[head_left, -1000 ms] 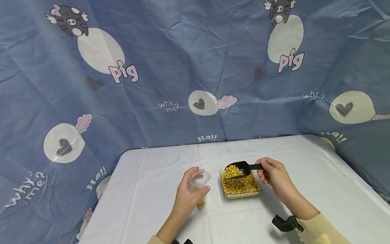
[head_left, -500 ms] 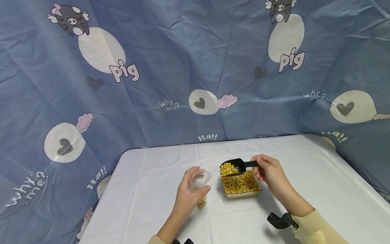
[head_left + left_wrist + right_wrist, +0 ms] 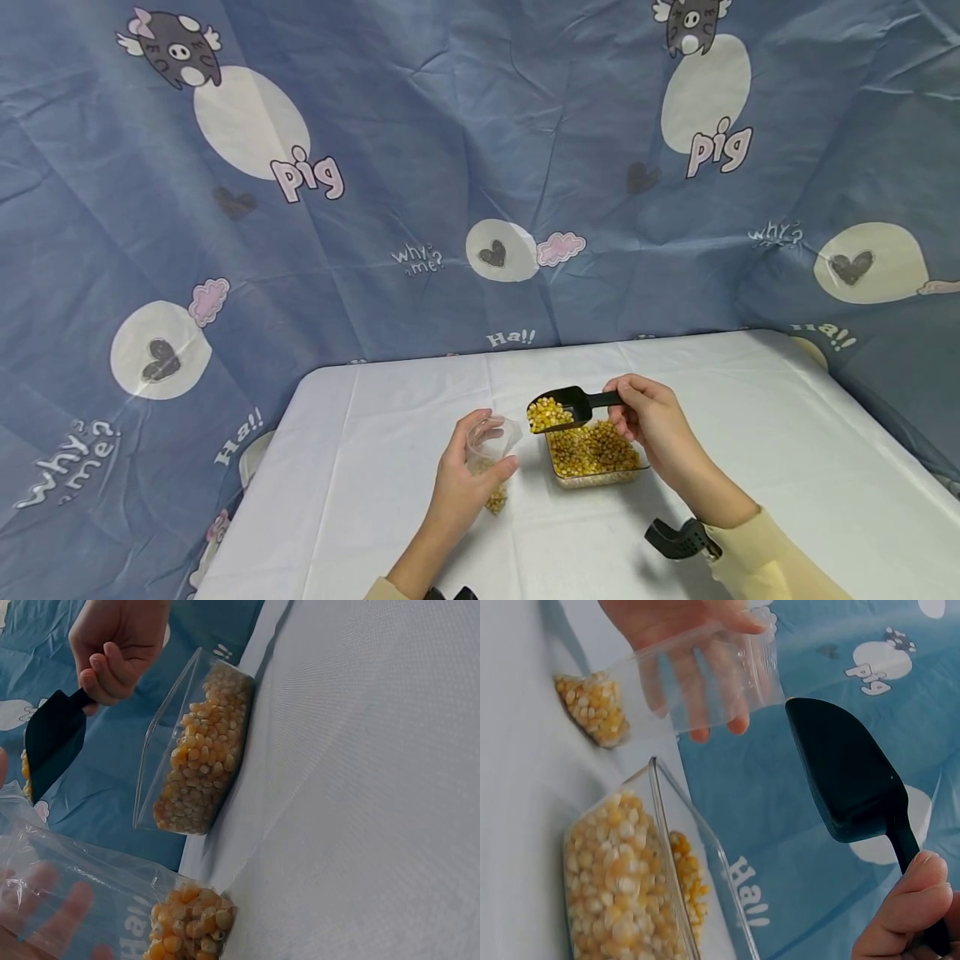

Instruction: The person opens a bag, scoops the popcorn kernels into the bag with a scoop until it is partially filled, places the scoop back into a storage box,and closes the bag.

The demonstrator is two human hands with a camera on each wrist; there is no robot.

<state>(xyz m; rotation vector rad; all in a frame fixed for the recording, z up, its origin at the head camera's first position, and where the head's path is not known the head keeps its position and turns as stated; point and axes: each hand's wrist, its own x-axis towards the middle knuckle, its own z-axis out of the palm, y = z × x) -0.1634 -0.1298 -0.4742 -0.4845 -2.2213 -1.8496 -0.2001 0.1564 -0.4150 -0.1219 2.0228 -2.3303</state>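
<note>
My left hand (image 3: pixel 465 479) holds a clear plastic bag (image 3: pixel 697 682) upright by its sides near the top, its mouth spread apart. Corn kernels (image 3: pixel 191 922) fill the bag's bottom. My right hand (image 3: pixel 652 421) grips the handle of a black scoop (image 3: pixel 573 404), whose bowl carries a heap of yellow kernels (image 3: pixel 549 414). The scoop's front edge is level with the bag's mouth and just right of it. Below the scoop stands a clear rectangular container (image 3: pixel 600 481) of corn kernels (image 3: pixel 615 877); the scoop overlaps its back left corner in the head view.
A white cloth covers the table (image 3: pixel 375 467). Behind it hangs a blue printed curtain (image 3: pixel 420 183). The container stands right of the bag, with a narrow strip of cloth between them. A black wrist camera (image 3: pixel 678 539) sits at my right sleeve.
My right hand has moved left, with the loaded scoop rising slightly from over the container toward the bag's mouth. The left hand and bag have stayed in place.
</note>
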